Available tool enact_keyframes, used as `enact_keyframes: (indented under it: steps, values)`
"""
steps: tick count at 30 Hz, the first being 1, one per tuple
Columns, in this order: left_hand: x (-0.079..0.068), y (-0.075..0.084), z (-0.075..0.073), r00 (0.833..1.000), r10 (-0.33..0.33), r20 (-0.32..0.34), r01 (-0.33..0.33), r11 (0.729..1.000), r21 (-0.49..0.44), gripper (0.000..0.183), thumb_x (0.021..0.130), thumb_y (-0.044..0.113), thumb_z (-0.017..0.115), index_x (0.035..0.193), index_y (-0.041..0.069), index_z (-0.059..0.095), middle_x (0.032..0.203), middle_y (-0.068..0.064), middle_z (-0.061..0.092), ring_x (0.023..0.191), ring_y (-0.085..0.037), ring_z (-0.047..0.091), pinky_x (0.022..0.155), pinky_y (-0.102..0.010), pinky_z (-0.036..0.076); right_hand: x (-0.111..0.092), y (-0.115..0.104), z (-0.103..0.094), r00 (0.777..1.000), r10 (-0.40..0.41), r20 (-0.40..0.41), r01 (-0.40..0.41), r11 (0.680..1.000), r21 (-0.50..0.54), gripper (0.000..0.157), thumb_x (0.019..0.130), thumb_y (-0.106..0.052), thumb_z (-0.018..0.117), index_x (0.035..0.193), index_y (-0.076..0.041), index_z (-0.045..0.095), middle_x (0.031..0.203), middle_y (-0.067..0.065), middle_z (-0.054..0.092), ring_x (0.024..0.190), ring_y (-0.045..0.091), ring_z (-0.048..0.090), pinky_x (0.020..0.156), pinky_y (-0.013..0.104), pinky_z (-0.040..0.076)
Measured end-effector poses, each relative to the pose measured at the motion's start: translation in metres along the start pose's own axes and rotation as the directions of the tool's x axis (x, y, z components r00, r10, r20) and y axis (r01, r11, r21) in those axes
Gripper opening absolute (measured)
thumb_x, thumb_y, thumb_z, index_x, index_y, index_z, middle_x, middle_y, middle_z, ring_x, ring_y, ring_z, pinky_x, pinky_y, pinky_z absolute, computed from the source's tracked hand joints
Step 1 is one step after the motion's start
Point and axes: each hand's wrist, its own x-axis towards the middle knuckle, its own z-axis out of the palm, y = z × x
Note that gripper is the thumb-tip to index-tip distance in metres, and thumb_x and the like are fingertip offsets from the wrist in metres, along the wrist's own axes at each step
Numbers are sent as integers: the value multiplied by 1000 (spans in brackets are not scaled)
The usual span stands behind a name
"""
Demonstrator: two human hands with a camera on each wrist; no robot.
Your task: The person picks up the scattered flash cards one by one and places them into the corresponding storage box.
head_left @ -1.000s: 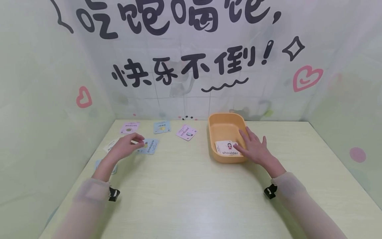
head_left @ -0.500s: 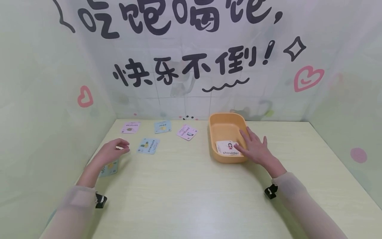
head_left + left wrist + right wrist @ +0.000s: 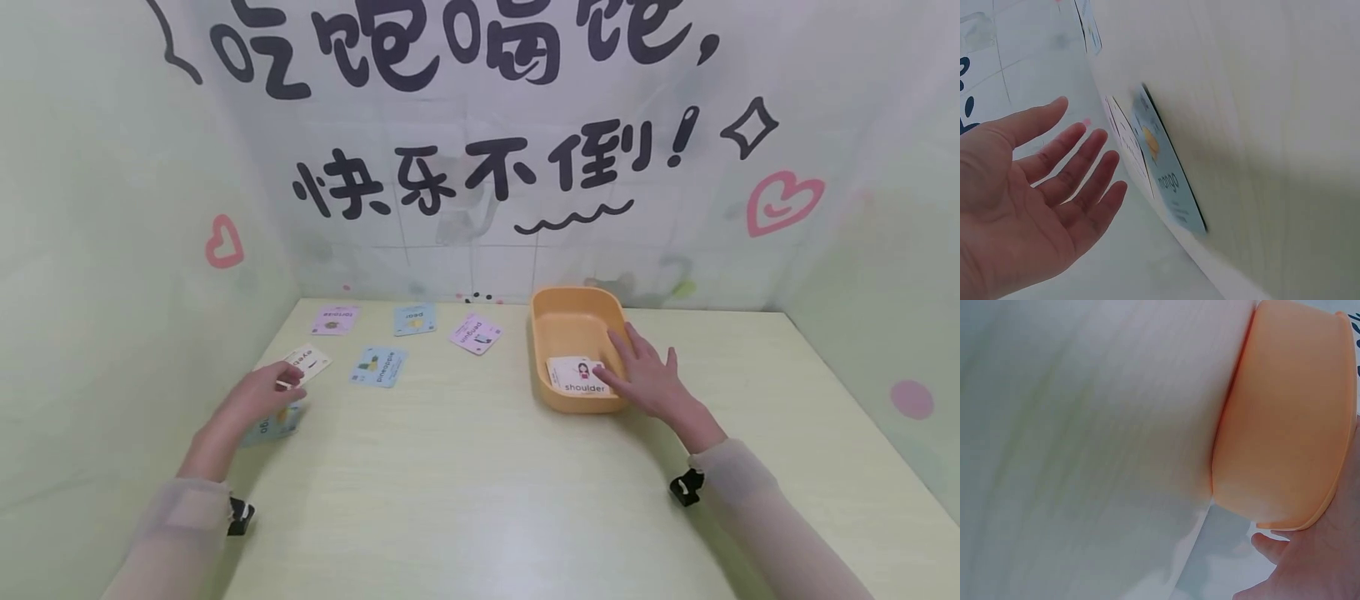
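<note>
My left hand (image 3: 251,396) hovers over the blue mango card (image 3: 272,425) at the table's left side. In the left wrist view the fingers are loosely extended, the palm is bare, and the mango card (image 3: 1163,165) lies beyond the fingertips. Partly behind that hand is a white card (image 3: 311,361) whose word begins "eye". My right hand (image 3: 654,383) rests with spread fingers on the right rim of an orange tray (image 3: 573,329), thumb reaching inside. White cards lie in the tray's near end, a shoulder card (image 3: 574,377) on top.
A blue pineapple card (image 3: 378,367) lies right of my left hand. Farther back are a pink tortoise card (image 3: 335,320), a blue pear card (image 3: 414,318) and a pink penguin card (image 3: 477,333). Walls with printed lettering stand close behind the table and along both sides.
My left hand has moved left and nearer, from beside the pineapple card to over the mango card, uncovering much of the white card. The right hand stays at the tray.
</note>
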Motion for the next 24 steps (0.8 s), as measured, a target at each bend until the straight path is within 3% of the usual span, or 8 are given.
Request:
enact_keyframes:
  steps: [4, 11, 19, 24]
  values:
    - [-4, -9, -3, 999, -24, 35, 21, 998, 65, 53, 94, 22, 63, 133, -10, 49, 138, -36, 50, 121, -54, 51, 96, -65, 45, -1, 1, 0, 1000, 5, 2, -5, 1000, -7, 83, 99, -57, 44, 160, -8, 16, 166, 23, 5, 150, 47, 13, 111, 81, -1]
    - [-8, -17, -8, 996, 6, 90, -24, 979, 202, 67, 82, 13, 75, 132, -20, 44, 131, -44, 48, 117, -60, 49, 97, -68, 44, 0, 2, 0, 1000, 6, 5, -6, 1000, -15, 82, 99, -58, 43, 160, -9, 16, 167, 23, 4, 150, 47, 13, 111, 81, 0]
    - [-14, -20, -4, 992, -47, 117, 21, 975, 220, 80, 77, 8, 78, 139, -19, 36, 135, -48, 37, 120, -63, 41, 101, -72, 39, 1, 3, 1, 1000, 2, 6, -1, 1000, -18, 84, 99, -60, 42, 160, -10, 15, 167, 22, 4, 151, 46, 13, 112, 81, -1]
    - [-12, -22, -4, 991, -78, 108, 50, 969, 240, 83, 77, 14, 79, 139, -17, 35, 131, -50, 34, 114, -66, 42, 94, -71, 43, 2, 4, 2, 1000, 4, 3, -4, 1000, -27, 84, 98, -60, 43, 160, -10, 15, 167, 22, 4, 151, 45, 13, 112, 81, 0]
